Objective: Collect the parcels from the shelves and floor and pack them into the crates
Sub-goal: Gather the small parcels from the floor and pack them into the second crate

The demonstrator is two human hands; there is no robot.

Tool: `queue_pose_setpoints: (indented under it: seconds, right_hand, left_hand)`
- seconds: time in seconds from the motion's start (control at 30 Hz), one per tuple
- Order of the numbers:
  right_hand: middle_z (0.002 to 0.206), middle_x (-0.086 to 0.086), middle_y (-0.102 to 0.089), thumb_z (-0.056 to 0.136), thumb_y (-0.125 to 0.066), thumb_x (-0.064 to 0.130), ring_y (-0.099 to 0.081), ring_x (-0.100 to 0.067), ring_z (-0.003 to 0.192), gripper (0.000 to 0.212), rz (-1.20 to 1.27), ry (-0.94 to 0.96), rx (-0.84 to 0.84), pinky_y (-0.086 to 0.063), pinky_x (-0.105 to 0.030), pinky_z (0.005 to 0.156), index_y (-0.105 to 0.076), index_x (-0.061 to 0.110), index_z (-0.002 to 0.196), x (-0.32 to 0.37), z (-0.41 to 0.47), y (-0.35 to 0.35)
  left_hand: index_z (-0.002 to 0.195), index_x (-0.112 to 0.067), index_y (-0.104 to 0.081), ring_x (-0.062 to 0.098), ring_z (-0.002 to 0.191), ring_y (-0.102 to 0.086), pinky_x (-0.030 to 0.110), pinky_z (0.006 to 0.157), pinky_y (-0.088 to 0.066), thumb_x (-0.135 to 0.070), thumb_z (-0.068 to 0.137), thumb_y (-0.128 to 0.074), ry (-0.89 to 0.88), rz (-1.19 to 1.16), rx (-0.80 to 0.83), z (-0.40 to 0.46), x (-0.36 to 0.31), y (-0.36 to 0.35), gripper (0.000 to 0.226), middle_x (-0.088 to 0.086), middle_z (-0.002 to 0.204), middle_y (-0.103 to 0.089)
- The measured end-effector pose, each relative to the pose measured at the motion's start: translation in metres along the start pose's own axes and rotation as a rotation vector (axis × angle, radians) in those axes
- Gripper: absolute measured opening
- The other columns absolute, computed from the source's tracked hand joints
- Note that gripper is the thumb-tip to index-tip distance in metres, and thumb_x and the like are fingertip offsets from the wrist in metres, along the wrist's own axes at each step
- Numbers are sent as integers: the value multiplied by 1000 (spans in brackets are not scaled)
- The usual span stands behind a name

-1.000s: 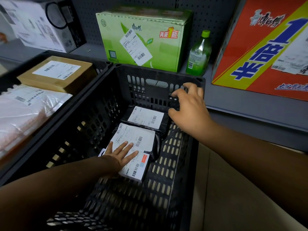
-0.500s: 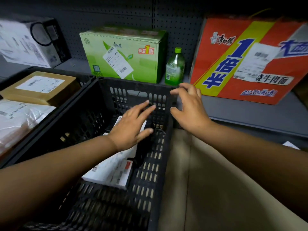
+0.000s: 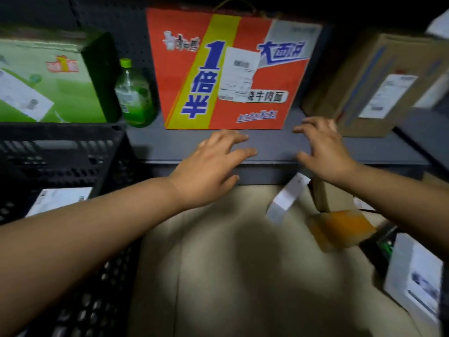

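Both the left hand [image 3: 213,164] and right hand [image 3: 324,152] hover over the shelf [image 3: 272,148], grips apart and empty, near the orange box [image 3: 226,69]

Green bottle [image 3: 134,93] upright on grey shelf [image 3: 267,147] (blurred).

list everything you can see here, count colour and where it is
red carton: 1, red and yellow with a white label, upright on the shelf, centre
green carton: 1, green, shelf, far left
bottle: 1, green, shelf, between the green and red cartons
brown box: 1, brown with a white label, shelf, right
shelf: 1, dark grey, across the middle
crate: 1, black, left, a white-labelled parcel inside
floor parcels: several, brown and white, lower right, blurred
left hand: 1, empty, fingers spread over the shelf edge
right hand: 1, empty, fingers spread, near the brown box
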State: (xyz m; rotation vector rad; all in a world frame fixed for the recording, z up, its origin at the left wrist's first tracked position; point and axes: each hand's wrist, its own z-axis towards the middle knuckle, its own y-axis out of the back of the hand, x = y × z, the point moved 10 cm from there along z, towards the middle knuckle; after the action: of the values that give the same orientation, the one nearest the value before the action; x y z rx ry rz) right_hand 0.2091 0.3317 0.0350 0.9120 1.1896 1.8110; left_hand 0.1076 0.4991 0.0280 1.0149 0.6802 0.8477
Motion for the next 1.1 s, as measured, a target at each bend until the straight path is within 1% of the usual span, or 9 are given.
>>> queue_pose_setpoints:
  seconds: [0.1, 0.2, 0.33, 0.4, 0.53, 0.63, 0.73, 0.97, 1.1]
  right_hand:
    - [133, -14, -41, 82, -63, 13, -30, -31, 125, 51, 1, -156, 21, -30, -41, 103, -48, 12, 131, -80, -13, -6]
    - [130, -15, -44, 84, -62, 12, -34, -31, 123, 51, -7, -243, 89, -33, -40, 101, -46, 11, 133, -136, -31, -30]
    - [129, -9, -47, 85, -58, 16, -43, -28, 122, 48, -39, -135, 324, -36, -32, 94, -46, 15, 132, -144, -53, -99]
    - [141, -6, -42, 88, -58, 16, -39, -24, 129, 54, 5, -91, 403, -34, -33, 105, -40, 18, 139, -134, -62, -133]
    - [155, 0, -23, 94, -46, 10, -25, -22, 140, 61, -98, 68, 434, -24, -37, 113, -20, 24, 148, -113, -55, -180]
    - [157, 1, -17, 91, -52, 11, -16, -19, 144, 70, -231, 184, 444, -15, -38, 115, -14, 25, 149, -105, -40, -201]
    - [155, -3, -23, 89, -58, 15, -14, -20, 145, 69, -314, 223, 491, -8, -41, 117, -21, 24, 146, -107, -30, -220]
    - [133, 0, -48, 85, -62, 28, -44, -21, 126, 50, -352, 383, 473, 7, -47, 116, -43, 28, 131, -81, -29, -223]
    - [118, 0, -53, 83, -58, 41, -51, -21, 113, 45, -288, 485, 398, 4, -46, 116, -50, 27, 125, -37, -36, -202]
  left_hand:
    - [140, -26, -38, 24, 138, -18, 39, 108, -27, -25, 83, -59, -16, 42, 72, 30, -19, -41, 61, 6, 150, -27]
    - [141, -28, -35, 22, 138, -14, 39, 109, -26, -24, 82, -58, 77, -23, 107, 51, -24, -79, 64, 5, 151, -24]
    - [142, -29, -34, 22, 139, -11, 39, 110, -25, -27, 83, -58, 136, -29, 193, 62, -28, -127, 64, 5, 152, -20]
    - [141, -29, -36, 21, 137, -9, 38, 109, -26, -29, 83, -58, 159, -42, 216, 62, -28, -142, 63, 4, 151, -19]
    - [141, -33, -35, 18, 136, -7, 40, 109, -26, -30, 82, -58, 193, -74, 259, 51, -23, -163, 63, 2, 152, -16]
    - [140, -32, -36, 19, 138, -7, 37, 109, -24, -29, 82, -57, 208, -62, 313, 37, -16, -176, 62, 2, 153, -16]
    - [140, -32, -36, 19, 136, -9, 34, 109, -23, -29, 83, -57, 225, -50, 349, 25, -7, -183, 60, 2, 151, -19]
    - [139, -35, -37, 22, 135, -15, 35, 108, -29, -33, 82, -61, 345, -84, 432, 0, 16, -192, 62, 1, 147, -27]
    - [141, -34, -36, 20, 130, -20, 30, 107, -26, -43, 84, -61, 427, -119, 433, -7, 29, -185, 63, 0, 142, -35]
